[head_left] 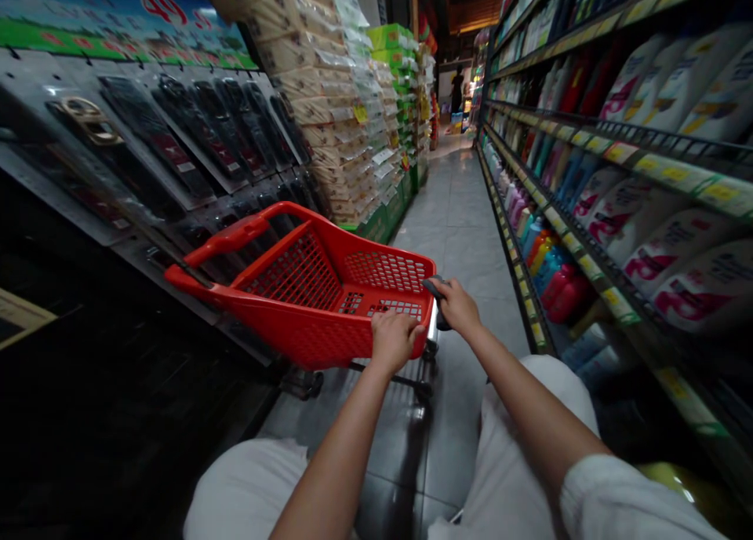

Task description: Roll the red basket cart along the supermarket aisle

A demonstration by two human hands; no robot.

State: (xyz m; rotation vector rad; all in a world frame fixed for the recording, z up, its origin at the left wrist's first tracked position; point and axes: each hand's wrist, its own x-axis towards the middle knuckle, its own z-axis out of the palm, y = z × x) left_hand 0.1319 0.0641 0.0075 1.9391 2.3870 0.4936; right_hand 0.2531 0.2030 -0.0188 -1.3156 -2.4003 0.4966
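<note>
A red plastic shopping cart (288,312) with latticed walls stands crosswise before me, its handle toward the left. My left hand (393,342) grips the top rim of its near side, fingers hooked over the edge. At the cart's right end, my right hand (457,308) is closed on a dark grey cloth (436,287). The cloth lies against the corner of the rim, and part of it hangs below the hand. Wheels and a dark lower frame show beneath the basket.
Shelves (617,151) of bottles run along the right side. Packaged belts (176,140) hang on a rack at left. Behind the cart rise tall stacks of wrapped packs (335,116). A tiled aisle (456,202) leads back toward a distant person (457,89).
</note>
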